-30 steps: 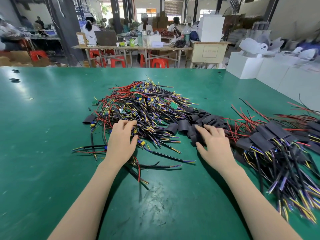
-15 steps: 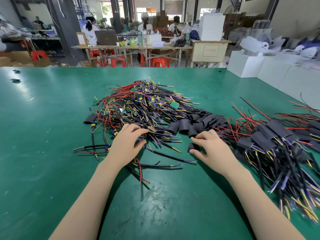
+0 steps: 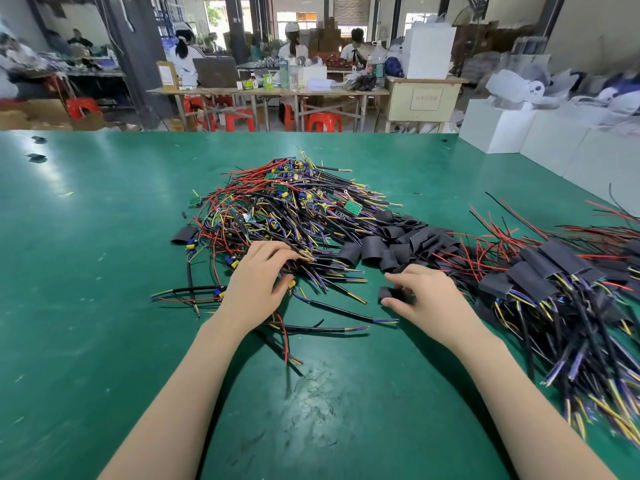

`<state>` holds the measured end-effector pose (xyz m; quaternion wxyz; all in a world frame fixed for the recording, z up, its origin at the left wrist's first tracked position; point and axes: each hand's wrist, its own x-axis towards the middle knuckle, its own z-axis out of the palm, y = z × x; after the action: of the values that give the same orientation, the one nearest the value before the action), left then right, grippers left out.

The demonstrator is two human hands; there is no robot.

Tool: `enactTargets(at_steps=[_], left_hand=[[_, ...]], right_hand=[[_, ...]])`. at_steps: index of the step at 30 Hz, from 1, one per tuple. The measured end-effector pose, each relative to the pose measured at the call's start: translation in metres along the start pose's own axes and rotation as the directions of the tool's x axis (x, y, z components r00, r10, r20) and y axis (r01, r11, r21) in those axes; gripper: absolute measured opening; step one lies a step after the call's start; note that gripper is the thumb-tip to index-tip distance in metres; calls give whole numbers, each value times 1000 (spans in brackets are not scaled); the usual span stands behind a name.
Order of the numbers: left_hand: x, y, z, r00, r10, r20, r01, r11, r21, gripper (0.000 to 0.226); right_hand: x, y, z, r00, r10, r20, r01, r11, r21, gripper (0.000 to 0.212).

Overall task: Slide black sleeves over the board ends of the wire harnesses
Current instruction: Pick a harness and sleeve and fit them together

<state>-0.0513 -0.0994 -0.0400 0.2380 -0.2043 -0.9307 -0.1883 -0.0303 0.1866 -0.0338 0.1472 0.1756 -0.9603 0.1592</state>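
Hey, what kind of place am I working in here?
Most likely a small electronics assembly workshop: a pile of wire harnesses on a green worktable, loose black sleeves, and other workers at tables behind.

Unsleeved harness pile (image 3: 277,209) sits mid-surface (image 3: 86,306), heap of loose sleeves (image 3: 398,242) touching its right edge. Sleeved harnesses (image 3: 561,296) lie further right, wire ends fanning toward the near right edge. One stray sleeve (image 3: 183,234) at the pile's left edge. Left hand (image 3: 258,284) on the pile's near edge, fingers in the wires. Right hand (image 3: 424,294) just in front of the sleeve heap, pinching a single sleeve (image 3: 389,293) at surface level. A few single harnesses (image 3: 329,311) lie between and in front of the hands. Boxes (image 3: 502,126) stand off the surface's far right edge; work tables (image 3: 270,93) with seated people behind the far edge.
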Motion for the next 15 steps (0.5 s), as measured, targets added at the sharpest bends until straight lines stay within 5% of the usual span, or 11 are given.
enactTargets(at_steps=[3,9,15], left_hand=[[1,0,-5,999,-36,-19,35,999,-39,23],[-3,-1,-9,965,0,264,0,1000,-1,27],[-1,4,-13,984,54,167,-61,997,39,16]], right_hand=[[0,3,-3,997,43,-62,-37,995,97,42],[-2,4,-10,986,91,-139,-69,986,152,26],[-5,10,-19,976,117,-185,-88,984,156,15]])
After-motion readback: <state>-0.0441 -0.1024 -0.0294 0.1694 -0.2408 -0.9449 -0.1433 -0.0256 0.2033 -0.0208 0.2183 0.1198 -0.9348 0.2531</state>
